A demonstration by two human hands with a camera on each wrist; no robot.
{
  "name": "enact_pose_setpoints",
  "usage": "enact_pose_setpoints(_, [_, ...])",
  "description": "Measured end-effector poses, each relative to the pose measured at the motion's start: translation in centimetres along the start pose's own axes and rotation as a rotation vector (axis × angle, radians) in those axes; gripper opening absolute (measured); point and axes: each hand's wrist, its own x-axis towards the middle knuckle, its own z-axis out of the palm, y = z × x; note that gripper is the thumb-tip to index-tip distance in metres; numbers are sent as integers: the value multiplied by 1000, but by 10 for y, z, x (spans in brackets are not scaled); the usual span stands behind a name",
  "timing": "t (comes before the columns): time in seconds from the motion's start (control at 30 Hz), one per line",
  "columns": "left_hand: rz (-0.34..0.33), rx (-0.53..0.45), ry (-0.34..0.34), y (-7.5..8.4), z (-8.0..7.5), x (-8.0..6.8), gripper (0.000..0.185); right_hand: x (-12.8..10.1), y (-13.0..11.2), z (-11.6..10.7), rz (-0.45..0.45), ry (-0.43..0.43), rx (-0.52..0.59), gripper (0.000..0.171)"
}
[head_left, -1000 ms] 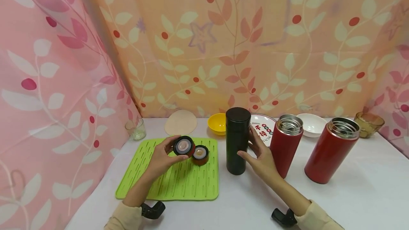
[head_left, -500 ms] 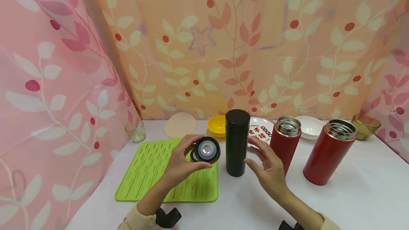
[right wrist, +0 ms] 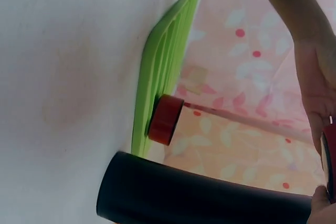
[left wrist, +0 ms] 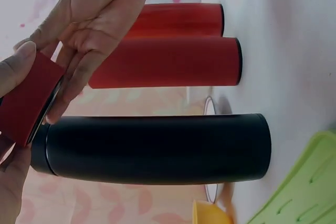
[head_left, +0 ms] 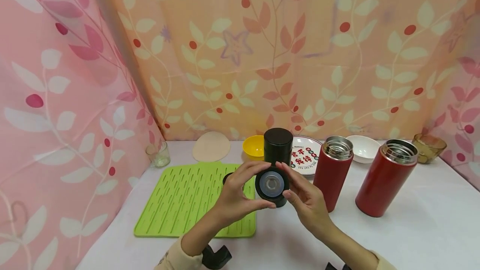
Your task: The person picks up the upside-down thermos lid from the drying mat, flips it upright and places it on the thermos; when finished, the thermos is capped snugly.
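Note:
A red flask lid (head_left: 271,183) with a black-rimmed, silver-centred underside is held up facing me, in front of the closed black flask (head_left: 278,145). My left hand (head_left: 243,188) grips the lid's left rim between thumb and fingers. From the right, my right hand (head_left: 296,186) pinches the rim with index finger on top and thumb below. The left wrist view shows the lid's red side (left wrist: 26,103) beside the black flask's cap end (left wrist: 157,148), with the right hand's fingers (left wrist: 79,61) against it. A second red lid (right wrist: 165,120) lies on the green mat (head_left: 187,199).
Two open red flasks (head_left: 333,170) (head_left: 386,178) stand right of the black one. Along the back are a small glass (head_left: 158,154), a beige round pad (head_left: 211,146), a yellow bowl (head_left: 253,147), a printed plate (head_left: 304,155), a white bowl (head_left: 363,148) and an amber glass bowl (head_left: 428,148). Floral curtains enclose the white table.
My left hand lifted one lid off the green mat and carried it right, in front of the black flask. My right hand left the black flask and took hold of the lid's other side.

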Motion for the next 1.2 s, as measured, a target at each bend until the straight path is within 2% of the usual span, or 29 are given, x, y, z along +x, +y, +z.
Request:
enact_pose_setpoints(0.13, [-14, 7, 2, -1, 2, 2, 76, 1, -2, -1, 56, 4, 7, 54])
enact_pose_setpoints(0.23, [-77, -19, -4, 0, 2, 2, 75, 1, -2, -1, 79, 21, 13, 52])
enact_pose_setpoints(0.43, [-269, -259, 48, -4, 2, 2, 51, -2, 0, 2, 43, 65, 14, 52])
enact_pose_setpoints(0.53, [-308, -333, 53, -7, 3, 2, 42, -2, 1, 3, -16, 71, 29, 53])
enact_pose_setpoints(0.7, [-296, -399, 43, -8, 1, 2, 38, 0, 1, 1, -87, 63, 60, 55])
enact_pose_setpoints(0.87, [-299, -452, 82, -3, 0, 3, 38, 1, -1, -2, 2, 68, 43, 56])
enact_pose_setpoints(0.97, [-259, -462, 109, 0, -1, 4, 40, 1, -3, -2, 76, 75, 33, 52])
enact_pose_setpoints(1.03, [-208, -450, 120, 2, 0, 5, 40, 0, -4, -2, 99, 60, 39, 49])
enact_pose_setpoints(1.1, [-150, -437, 124, 3, 0, 5, 40, 0, -5, -2, 125, 38, 84, 48])
enact_pose_setpoints(1.2, [-68, -447, 119, 4, 0, 5, 38, 0, -6, -1, 163, -18, 238, 51])
